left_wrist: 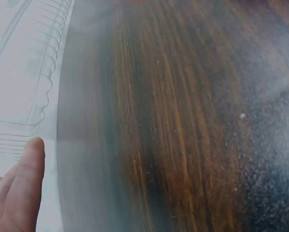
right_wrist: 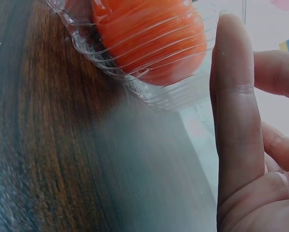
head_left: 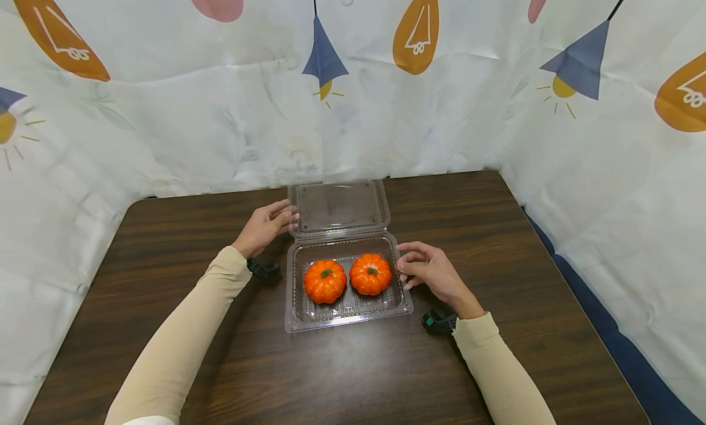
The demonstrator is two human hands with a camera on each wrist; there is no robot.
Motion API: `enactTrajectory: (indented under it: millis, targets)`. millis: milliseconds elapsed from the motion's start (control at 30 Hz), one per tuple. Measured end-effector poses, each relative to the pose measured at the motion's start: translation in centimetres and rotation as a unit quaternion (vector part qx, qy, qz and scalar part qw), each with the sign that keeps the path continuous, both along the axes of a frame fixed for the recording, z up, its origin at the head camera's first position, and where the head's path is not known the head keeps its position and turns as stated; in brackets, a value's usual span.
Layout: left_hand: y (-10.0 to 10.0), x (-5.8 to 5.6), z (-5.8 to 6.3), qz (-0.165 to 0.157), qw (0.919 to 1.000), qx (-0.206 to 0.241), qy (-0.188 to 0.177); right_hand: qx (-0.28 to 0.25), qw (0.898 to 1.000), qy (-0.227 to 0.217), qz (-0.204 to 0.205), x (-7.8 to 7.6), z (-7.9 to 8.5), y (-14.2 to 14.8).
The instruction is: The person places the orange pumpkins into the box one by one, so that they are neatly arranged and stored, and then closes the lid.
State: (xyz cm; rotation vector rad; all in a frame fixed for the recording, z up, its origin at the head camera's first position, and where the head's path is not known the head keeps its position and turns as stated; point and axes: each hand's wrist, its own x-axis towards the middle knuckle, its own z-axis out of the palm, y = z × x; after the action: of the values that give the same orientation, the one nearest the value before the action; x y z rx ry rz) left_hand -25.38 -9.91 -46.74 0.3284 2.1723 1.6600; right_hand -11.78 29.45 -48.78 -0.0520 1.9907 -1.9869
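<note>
A clear plastic clamshell container [head_left: 314, 319] lies on the table with its lid [head_left: 339, 209] folded back toward the wall. Inside the base sit two small orange pumpkins, a left one [head_left: 325, 281] and a right one [head_left: 371, 274], each with a green stem. At the lid's left edge is my left hand [head_left: 263, 227], fingers loosely extended; its thumb [left_wrist: 32, 179] points along the clear plastic. My right hand [head_left: 432, 270] is by the base's right rim, thumb [right_wrist: 236, 96] straight and fingers slightly bent. Whether either hand's fingertips press the plastic is hard to tell.
The dark wood-grain table [head_left: 353, 376] carries the container near its far edge. A white curtain [head_left: 231, 124] printed with lamps and bulbs hangs behind and along both sides. Dark blue fabric [head_left: 590, 302] shows beyond the table's right edge.
</note>
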Motion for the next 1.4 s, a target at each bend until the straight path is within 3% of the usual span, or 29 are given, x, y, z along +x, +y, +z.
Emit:
enactTrajectory:
  millis: [600,1067,1400]
  targets:
    - [0.1,0.1,1.4,0.017,0.9997,-0.003,0.015,0.004,1.0,0.004,0.0,0.2,0.2,-0.3]
    - [-0.1,0.6,2.7,0.004,0.9989,0.04,0.023,0.011,1.0,-0.002,-0.001,0.2,0.3,-0.5]
    - [-0.3,1.3,3.6,-0.007,0.9988,0.022,0.043,0.013,1.0,0.001,-0.001,0.3,0.4,-0.6]
